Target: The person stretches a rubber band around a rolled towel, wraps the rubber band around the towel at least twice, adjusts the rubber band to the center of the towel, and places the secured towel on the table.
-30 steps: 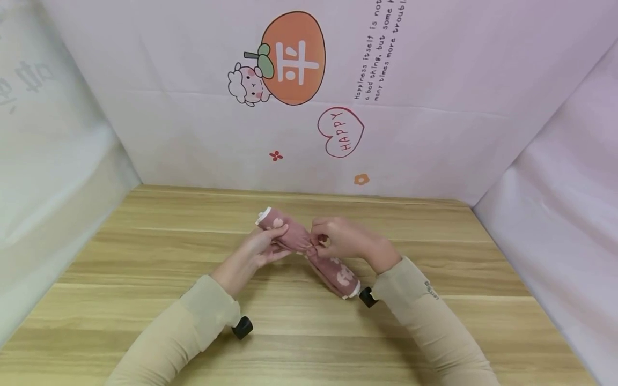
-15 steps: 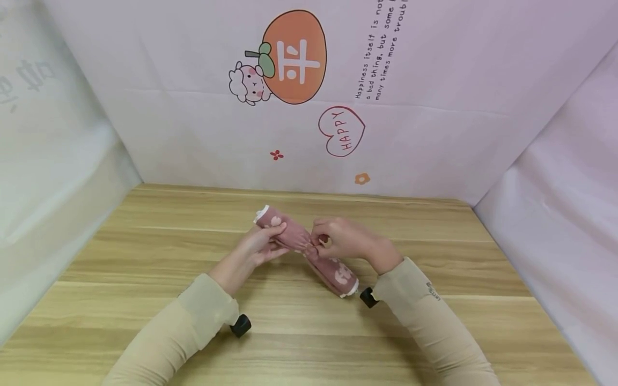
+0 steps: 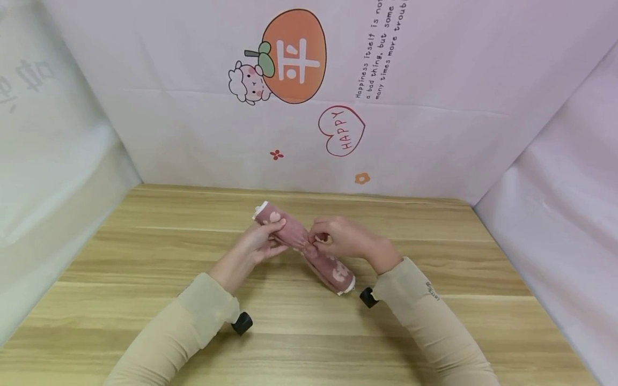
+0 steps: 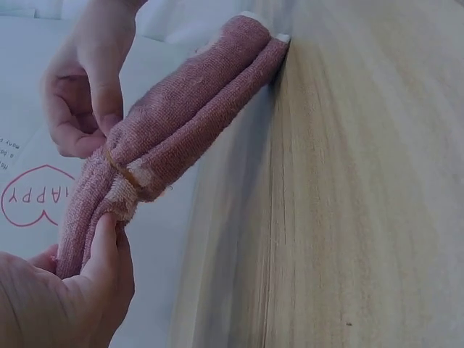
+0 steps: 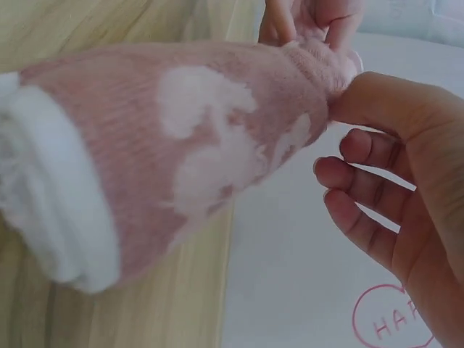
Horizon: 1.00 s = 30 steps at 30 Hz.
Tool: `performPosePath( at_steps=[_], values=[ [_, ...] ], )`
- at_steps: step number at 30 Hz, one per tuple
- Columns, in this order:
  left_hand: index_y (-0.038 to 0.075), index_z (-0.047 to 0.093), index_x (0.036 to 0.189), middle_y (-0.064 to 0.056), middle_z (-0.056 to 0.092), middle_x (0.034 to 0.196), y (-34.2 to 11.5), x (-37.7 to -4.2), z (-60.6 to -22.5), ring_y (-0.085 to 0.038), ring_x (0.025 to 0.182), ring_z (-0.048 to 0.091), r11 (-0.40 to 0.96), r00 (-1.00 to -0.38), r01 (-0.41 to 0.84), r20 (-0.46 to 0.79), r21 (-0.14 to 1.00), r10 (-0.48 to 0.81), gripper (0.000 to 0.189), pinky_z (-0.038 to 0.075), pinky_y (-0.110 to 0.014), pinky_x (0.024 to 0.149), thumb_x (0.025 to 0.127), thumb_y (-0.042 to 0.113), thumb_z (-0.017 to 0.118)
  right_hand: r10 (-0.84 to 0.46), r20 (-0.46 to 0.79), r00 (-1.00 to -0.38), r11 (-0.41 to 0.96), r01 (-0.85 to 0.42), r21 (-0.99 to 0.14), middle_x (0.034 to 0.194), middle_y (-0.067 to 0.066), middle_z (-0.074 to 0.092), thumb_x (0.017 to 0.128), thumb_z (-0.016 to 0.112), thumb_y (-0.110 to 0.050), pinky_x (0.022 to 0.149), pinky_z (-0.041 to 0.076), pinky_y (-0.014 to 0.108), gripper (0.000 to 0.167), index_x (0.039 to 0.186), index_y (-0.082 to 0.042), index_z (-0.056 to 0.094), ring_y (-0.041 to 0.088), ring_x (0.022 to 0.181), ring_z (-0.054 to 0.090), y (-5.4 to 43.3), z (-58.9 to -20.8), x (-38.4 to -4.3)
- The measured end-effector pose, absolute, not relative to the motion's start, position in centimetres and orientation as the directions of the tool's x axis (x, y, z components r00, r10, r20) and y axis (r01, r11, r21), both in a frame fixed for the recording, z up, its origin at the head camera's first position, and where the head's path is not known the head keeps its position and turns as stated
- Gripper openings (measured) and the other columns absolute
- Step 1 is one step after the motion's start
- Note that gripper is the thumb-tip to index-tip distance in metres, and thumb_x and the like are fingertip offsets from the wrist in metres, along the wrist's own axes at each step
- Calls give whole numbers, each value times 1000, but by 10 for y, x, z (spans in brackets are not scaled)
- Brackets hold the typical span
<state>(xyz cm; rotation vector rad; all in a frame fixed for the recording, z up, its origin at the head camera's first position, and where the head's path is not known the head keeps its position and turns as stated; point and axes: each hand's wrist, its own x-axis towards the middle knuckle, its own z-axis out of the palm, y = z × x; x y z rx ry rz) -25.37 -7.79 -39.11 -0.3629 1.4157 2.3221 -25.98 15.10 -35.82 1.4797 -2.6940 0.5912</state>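
Observation:
A rolled pink towel (image 3: 333,268) with pale flower shapes and white ends is held up at a slant over the table. A thin yellowish-brown rubber band (image 4: 125,171) cinches it at the middle into a narrow waist. My left hand (image 3: 258,244) grips the upper-left half, thumb on top and fingers underneath. At the waist my right hand (image 3: 345,237) pinches the rubber band between thumb and forefinger, its fingertips against the towel. In the right wrist view, the other right fingers (image 5: 370,192) curl loosely beside the roll, which fills the left side.
Under the hands lies a wood-grain table (image 3: 289,343). Behind it hangs a white printed cloth (image 3: 193,139), with more white cloth (image 3: 555,177) along the sides. A small black wrist device (image 3: 242,324) shows below the left sleeve, another device (image 3: 368,297) below the right.
The towel has shifted slightly up and to the left, with its lower end moving away from the right sleeve. Both hands keep their hold, and the right stays nearly in place.

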Motion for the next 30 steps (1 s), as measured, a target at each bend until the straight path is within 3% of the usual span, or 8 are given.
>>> performPosePath(
  at_steps=[7, 13, 21, 26, 30],
  values=[
    [6, 49, 128, -25, 50, 141, -78, -255, -389, -41, 137, 45, -408, -886, -464, -415, 786, 207, 22, 40, -50, 113, 107, 11, 54, -766, 175, -618, 490, -739, -464, 102, -5, 70, 94, 69, -3, 83, 58, 34, 14, 104, -11, 76, 10, 92, 64, 159, -363, -261],
    [10, 52, 121, -15, 59, 120, -77, -256, -390, -34, 122, 55, -412, -883, -468, -426, 782, 196, 15, 41, -50, 112, 107, 12, 55, -753, 182, -633, 479, -716, -507, 102, -4, 70, 94, 70, -4, 84, 58, 33, 14, 106, -11, 75, 11, 92, 65, 163, -367, -263],
    [11, 53, 112, -6, 61, 104, -77, -257, -388, -25, 106, 59, -403, -876, -482, -431, 778, 215, 8, 41, -46, 113, 106, 15, 57, -698, 131, -704, 455, -577, -678, 100, 1, 70, 96, 69, -7, 83, 59, 41, 7, 103, -9, 72, 18, 92, 65, 166, -367, -263],
    [9, 53, 110, -8, 61, 104, -77, -256, -388, -30, 116, 56, -419, -878, -479, -428, 772, 215, 9, 40, -45, 114, 106, 15, 57, -666, 61, -744, 459, -472, -752, 105, 3, 70, 96, 72, -17, 88, 57, 42, 13, 106, -9, 70, 22, 99, 67, 169, -369, -265],
    [7, 52, 113, -13, 58, 117, -76, -255, -387, -37, 133, 48, -457, -878, -477, -424, 750, 220, 11, 38, -45, 115, 107, 14, 56, -666, -33, -746, 453, -368, -812, 114, 8, 70, 96, 72, -18, 91, 56, 39, 28, 120, -4, 65, 24, 106, 66, 171, -372, -266]
  ],
)
